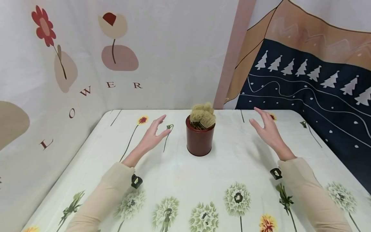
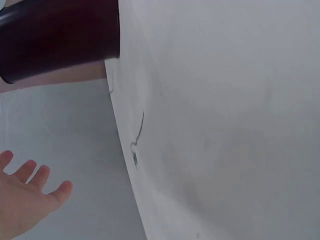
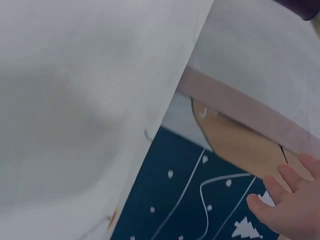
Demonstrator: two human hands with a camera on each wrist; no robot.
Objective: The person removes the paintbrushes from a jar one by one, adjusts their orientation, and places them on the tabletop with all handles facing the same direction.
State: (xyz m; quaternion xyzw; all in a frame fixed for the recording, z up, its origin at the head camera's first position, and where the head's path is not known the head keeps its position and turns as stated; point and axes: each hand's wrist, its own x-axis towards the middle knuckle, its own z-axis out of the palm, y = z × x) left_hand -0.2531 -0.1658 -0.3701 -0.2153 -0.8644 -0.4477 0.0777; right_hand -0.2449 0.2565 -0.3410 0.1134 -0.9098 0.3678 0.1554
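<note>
A dark red cylindrical pot (image 1: 200,141) stands upright on the table, with a fuzzy yellow-green plant (image 1: 203,115) rising out of it. To its left, my left hand (image 1: 152,135) is held over the tabletop, fingers extended and apart from the pot. On the other side my right hand (image 1: 268,130) hovers with fingers spread, also touching nothing. The left wrist view has the pot (image 2: 60,40) at its upper left and the left hand (image 2: 25,202) at its lower left. In the right wrist view the right hand (image 3: 292,205) shows relaxed, empty fingers.
The white tablecloth (image 1: 174,174) carries printed flowers and dandelion heads. Behind the table hangs a pale cloth (image 1: 174,58) with printed flowers and letters. A dark blue cloth (image 1: 290,87) with white trees borders the right side.
</note>
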